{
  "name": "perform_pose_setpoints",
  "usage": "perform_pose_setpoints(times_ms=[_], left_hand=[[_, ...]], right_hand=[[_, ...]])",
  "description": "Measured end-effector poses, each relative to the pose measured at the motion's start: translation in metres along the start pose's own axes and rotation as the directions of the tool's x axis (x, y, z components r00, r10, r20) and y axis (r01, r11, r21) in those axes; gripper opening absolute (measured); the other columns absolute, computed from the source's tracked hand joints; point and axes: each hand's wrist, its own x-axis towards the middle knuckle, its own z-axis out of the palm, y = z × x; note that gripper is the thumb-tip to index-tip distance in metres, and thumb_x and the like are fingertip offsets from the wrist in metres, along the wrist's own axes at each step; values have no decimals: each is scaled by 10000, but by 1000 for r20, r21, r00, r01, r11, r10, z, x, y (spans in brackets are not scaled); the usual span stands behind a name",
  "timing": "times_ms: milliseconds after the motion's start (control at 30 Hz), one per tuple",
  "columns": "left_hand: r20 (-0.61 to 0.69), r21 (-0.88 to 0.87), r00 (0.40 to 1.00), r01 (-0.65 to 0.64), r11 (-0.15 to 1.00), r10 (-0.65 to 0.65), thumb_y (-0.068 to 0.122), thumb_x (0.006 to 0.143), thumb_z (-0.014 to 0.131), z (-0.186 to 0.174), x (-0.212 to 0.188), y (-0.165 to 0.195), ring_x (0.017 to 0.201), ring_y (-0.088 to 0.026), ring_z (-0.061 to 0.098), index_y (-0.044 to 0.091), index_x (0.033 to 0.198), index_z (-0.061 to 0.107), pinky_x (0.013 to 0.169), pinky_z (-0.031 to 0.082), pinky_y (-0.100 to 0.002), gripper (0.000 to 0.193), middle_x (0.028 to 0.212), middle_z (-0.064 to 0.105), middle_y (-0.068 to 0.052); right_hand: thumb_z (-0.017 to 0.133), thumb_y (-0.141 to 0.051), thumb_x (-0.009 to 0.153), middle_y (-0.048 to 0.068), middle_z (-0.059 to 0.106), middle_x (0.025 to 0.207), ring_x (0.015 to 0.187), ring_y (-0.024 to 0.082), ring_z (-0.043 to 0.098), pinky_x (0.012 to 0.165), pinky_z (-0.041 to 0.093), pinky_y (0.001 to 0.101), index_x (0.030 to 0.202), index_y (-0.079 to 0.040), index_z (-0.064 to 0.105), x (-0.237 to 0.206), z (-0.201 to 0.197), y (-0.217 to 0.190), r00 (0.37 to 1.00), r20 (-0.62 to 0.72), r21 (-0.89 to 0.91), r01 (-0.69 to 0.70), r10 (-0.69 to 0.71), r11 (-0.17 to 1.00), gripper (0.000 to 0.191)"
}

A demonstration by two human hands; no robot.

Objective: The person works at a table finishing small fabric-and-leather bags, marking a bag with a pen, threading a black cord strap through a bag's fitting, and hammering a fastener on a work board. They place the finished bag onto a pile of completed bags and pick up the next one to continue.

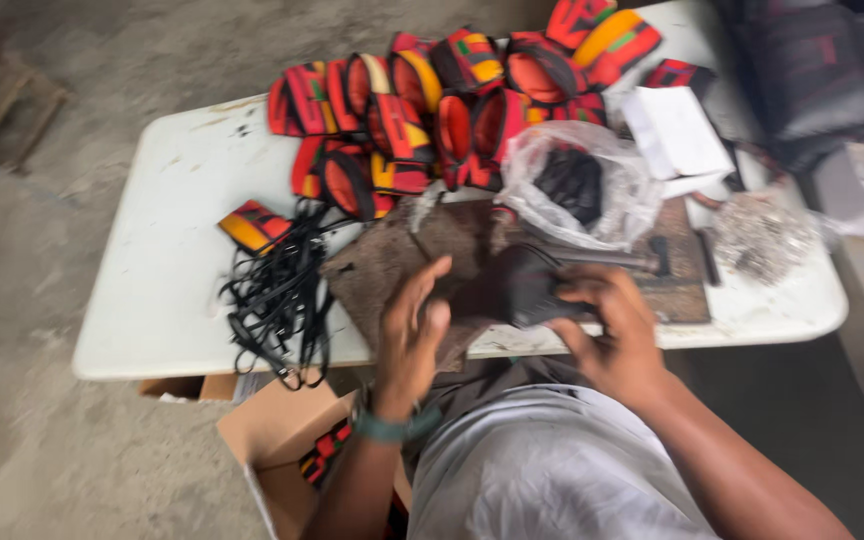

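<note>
Black pouch (522, 285), blurred, dark.

Motion blur smears the dark piece (522, 285) that the right hand (607, 325) partly hides.

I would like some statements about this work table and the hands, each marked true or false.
1. The right hand holds a dark object. True.
2. The left hand wears a green band at the wrist. True.
3. The pile of red, orange and yellow pouches lies on the floor. False: it lies on the white table, at its far side.
4. The clear plastic bag is empty. False: it has dark pieces inside.
5. A bundle of black straps hangs over the near edge of the table. True.
6. The cardboard box stands on top of the table. False: it is below the table edge, beside the person.
</note>
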Motion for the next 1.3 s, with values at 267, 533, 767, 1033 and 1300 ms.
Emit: perform_pose_setpoints(times_ms=[267,533,767,1033,1300], left_hand=[[-228,32,973,-25,999,32,328,967,717,57,-3,5,1169,-297,664,-12,1313,561,1010,527,-401,510,1265,662,-190],[-262,75,964,68,995,-46,249,977,709,38,16,-12,1023,-287,705,-7,1267,617,919,556,-392,397,1141,705,-174],[-151,9,987,-62,998,62,236,991,709,42,24,18,1107,-278,717,11,1286,618,972,554,-380,382,1186,715,-153],[-73,13,965,-253,967,253,230,1058,652,44,24,12,1358,-357,612,3,1355,544,1225,421,-462,389,1355,670,-181],[-122,15,971,-207,978,208,267,1048,656,45,23,2,1354,-340,615,-15,1349,571,1176,461,-441,422,1344,680,-185]], right_hand=[[885,-95,778,143,683,1131,1039,284,703,868,579,370,1102,-34,667,-2,21,-4,993,107,126,34,-48,992,395],[664,-94,970,163,749,1022,848,312,733,737,564,420,1132,-66,749,13,-154,150,912,-36,-562,-357,409,746,186],[702,-362,930,166,764,1068,971,394,729,839,581,489,1172,-252,782,8,-167,236,706,75,-911,-238,704,336,278],[634,-370,1017,160,763,1138,1055,388,722,900,569,499,1132,-178,771,1,-172,243,734,79,-894,-248,674,374,262],[694,-371,919,120,769,1124,1031,372,719,877,572,501,1106,-217,776,0,-169,232,711,106,-860,-285,695,424,256]])
